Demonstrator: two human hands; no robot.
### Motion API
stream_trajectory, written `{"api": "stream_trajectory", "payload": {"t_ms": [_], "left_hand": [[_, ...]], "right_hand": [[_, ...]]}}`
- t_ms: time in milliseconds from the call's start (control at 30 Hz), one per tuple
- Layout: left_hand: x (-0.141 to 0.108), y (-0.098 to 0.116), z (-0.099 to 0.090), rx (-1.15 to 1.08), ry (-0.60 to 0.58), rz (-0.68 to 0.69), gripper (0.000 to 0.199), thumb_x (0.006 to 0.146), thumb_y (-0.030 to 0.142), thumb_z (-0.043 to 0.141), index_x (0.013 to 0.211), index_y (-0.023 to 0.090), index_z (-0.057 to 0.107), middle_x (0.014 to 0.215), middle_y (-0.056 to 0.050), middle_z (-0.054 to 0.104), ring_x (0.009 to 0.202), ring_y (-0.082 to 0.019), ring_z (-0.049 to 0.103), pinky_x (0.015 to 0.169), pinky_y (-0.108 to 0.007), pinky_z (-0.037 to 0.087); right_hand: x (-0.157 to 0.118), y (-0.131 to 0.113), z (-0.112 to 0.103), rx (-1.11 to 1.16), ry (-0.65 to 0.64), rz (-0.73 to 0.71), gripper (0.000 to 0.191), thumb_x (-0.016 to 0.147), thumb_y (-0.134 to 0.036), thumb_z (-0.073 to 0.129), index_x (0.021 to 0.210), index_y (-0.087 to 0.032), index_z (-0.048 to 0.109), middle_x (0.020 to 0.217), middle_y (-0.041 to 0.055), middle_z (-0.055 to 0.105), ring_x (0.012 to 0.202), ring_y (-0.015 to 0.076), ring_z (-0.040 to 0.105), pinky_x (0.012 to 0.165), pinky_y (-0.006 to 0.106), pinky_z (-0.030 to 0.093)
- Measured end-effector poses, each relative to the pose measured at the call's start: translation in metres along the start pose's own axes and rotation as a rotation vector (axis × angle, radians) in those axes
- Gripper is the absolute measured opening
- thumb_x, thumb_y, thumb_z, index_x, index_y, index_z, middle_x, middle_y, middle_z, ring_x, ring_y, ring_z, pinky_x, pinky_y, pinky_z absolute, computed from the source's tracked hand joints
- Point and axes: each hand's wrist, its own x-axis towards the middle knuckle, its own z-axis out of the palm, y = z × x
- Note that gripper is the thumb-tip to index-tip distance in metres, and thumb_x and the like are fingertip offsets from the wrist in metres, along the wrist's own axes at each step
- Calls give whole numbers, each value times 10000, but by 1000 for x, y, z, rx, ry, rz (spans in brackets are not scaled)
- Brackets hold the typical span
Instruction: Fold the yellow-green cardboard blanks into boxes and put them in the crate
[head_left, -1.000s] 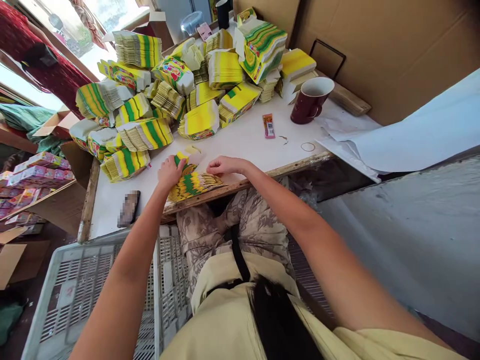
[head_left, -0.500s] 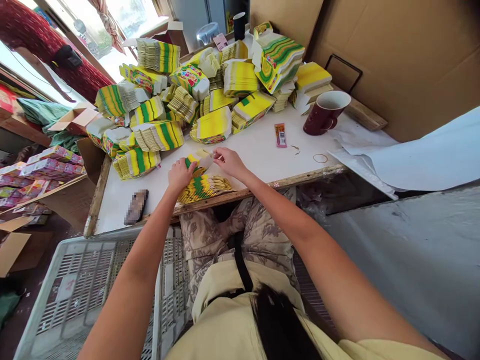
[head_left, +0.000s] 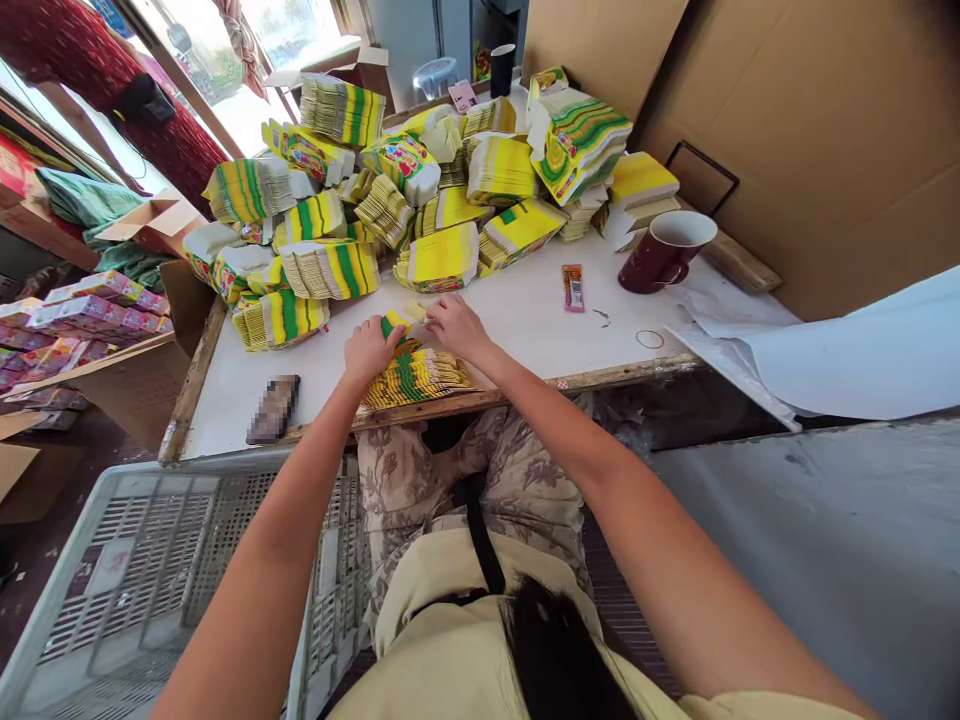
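Between my hands is a flattened yellow-and-green carton (head_left: 409, 322) with a pale flap. My left hand (head_left: 369, 348) is closed on its left side, thumb toward the middle. The fingers of my right hand (head_left: 457, 326) pinch the flap at its right end; the fingertips are partly hidden. Just below, along the table's front edge, lies a fanned row of similar flattened cartons (head_left: 421, 378). Beyond my hands, bundles of yellow, green and white cartons (head_left: 436, 255) are heaped across the table.
On the white table (head_left: 517, 345) are a phone-like blurred object (head_left: 273, 410), a small wrapped packet (head_left: 574, 288), a rubber band (head_left: 649, 339) and a maroon mug (head_left: 656, 258). A plastic crate (head_left: 112, 560) stands below left. Cardboard (head_left: 810, 130) rises at right. A person in red (head_left: 142, 110) is at upper left.
The camera view has shifted slightly, so the table things appear a little lower and further right. Both hands stay on the carton, and my right hand has come slightly closer to my left.
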Motion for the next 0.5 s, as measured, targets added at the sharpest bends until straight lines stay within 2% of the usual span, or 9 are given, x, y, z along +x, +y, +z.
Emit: {"api": "stream_trajectory", "payload": {"t_ms": [167,300,400,500], "left_hand": [[-1,0,1,14,-4,2,519,974,584,300,1234,184,503,1257,-152,618,1185,-314,554,915,-394,444],[-4,0,1,26,-10,29,517,973,580,306,1238,179,497,1267,-160,606,1187,-319,548,914,-396,444],[-6,0,2,25,-24,47,508,978,566,302,1256,183,485,1278,-161,594,1199,-312,536,926,-392,437],[-7,1,2,9,-29,36,492,986,546,290,1267,186,474,1286,-160,586,1210,-306,527,929,-392,436]], "right_hand": [[5,-5,0,2,-72,38,224,873,-185,557,1079,-158,642,1035,124,688,937,268,605,805,341,454],[6,-12,6,5,-87,141,294,889,-213,532,1153,-125,627,1052,180,709,933,285,642,804,346,460],[9,-18,17,27,-93,226,261,913,-220,493,1061,-127,687,1000,203,723,950,287,662,832,344,467],[15,-24,29,82,-109,269,242,902,-230,509,975,-150,725,933,180,736,939,281,673,828,338,483]]}}
